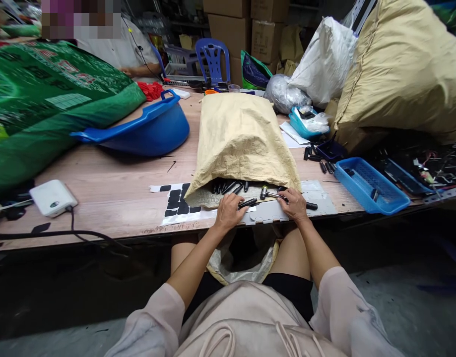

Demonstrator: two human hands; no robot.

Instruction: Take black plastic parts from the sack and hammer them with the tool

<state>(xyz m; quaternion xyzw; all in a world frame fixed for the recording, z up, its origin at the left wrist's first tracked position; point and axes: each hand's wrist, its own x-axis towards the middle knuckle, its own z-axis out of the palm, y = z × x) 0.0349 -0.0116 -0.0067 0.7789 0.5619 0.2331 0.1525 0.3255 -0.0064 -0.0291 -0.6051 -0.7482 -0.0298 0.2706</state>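
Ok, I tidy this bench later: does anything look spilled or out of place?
Several black pieces lie loose on the table, just left of the blue basket rather than in it, so they look spilled. A thin dark piece also lies alone near the blue basin.

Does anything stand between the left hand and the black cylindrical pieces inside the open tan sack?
Nothing visible does: the crinkled tan sack gapes toward the left hand, with the black cylindrical pieces showing inside. The small silver-shafted hammer in the right hand is off to the side.
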